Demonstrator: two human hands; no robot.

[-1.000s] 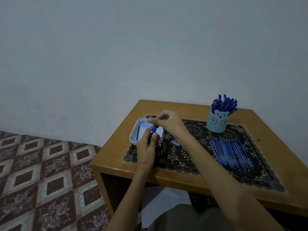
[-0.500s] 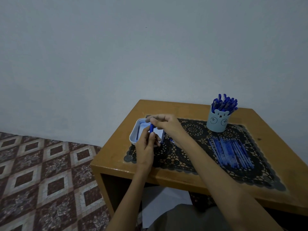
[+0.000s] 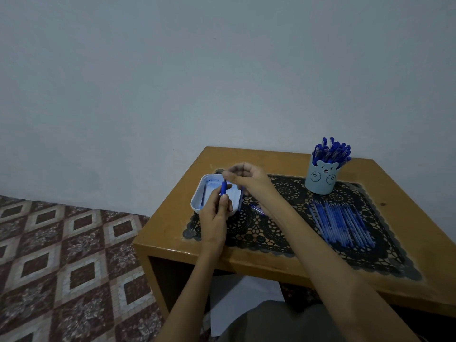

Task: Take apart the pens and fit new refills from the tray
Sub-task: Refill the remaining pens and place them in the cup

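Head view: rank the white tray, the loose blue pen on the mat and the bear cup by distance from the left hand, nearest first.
1. White oval plastic tray: far left, overlapped by the left hand.
2. Loose blue pen: on the black lace mat, just right of the hand.
3. Pale blue bear-face cup: back right.

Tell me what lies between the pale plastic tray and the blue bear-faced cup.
Head view: the right hand hovers there above the black lace mat; a small blue pen piece lies on it near the pale plastic tray.
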